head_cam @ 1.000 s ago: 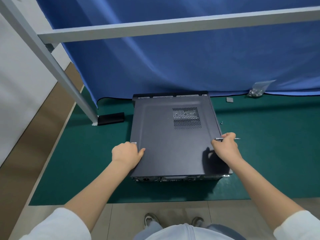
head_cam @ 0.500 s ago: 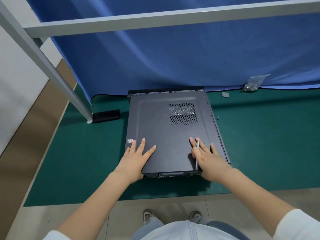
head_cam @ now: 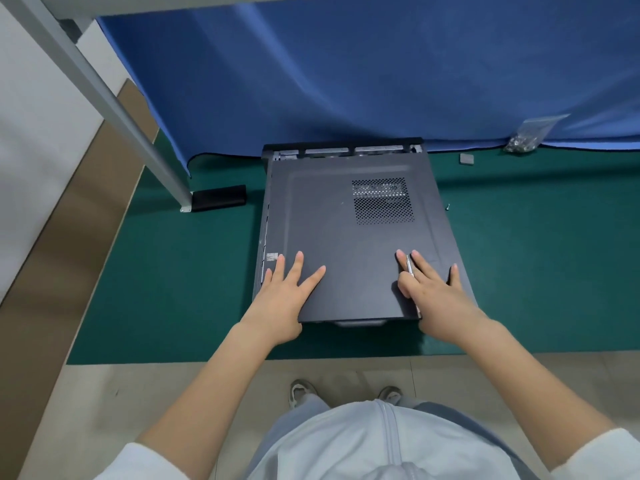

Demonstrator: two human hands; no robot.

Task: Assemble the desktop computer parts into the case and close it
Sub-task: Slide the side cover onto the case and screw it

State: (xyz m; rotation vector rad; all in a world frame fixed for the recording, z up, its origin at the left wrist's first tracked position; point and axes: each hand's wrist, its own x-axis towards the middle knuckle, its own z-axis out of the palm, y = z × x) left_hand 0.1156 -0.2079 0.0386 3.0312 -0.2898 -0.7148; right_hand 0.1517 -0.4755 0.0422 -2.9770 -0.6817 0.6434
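Note:
The dark grey computer case (head_cam: 343, 148) lies flat on the green mat (head_cam: 166, 289). Its side panel (head_cam: 332, 237) with a perforated vent (head_cam: 382, 200) rests on top, sitting a little toward me so a strip of the case's far edge shows. My left hand (head_cam: 280, 299) presses flat on the panel's near left part, fingers spread. Flat on the near right part lies my right hand (head_cam: 436, 299), a thin silver screwdriver (head_cam: 409, 266) lying between its straight index and middle fingers.
A loose screw (head_cam: 447, 207) lies on the mat right of the case. A clear bag of screws (head_cam: 526, 136) and a small grey pad (head_cam: 466, 159) sit by the blue curtain. A black block (head_cam: 218, 198) lies beside the metal frame leg (head_cam: 138, 133).
My hands left the panel's left and right edges and now lie flat on its top near the front. The screwdriver went from pointing sideways to pointing away from me.

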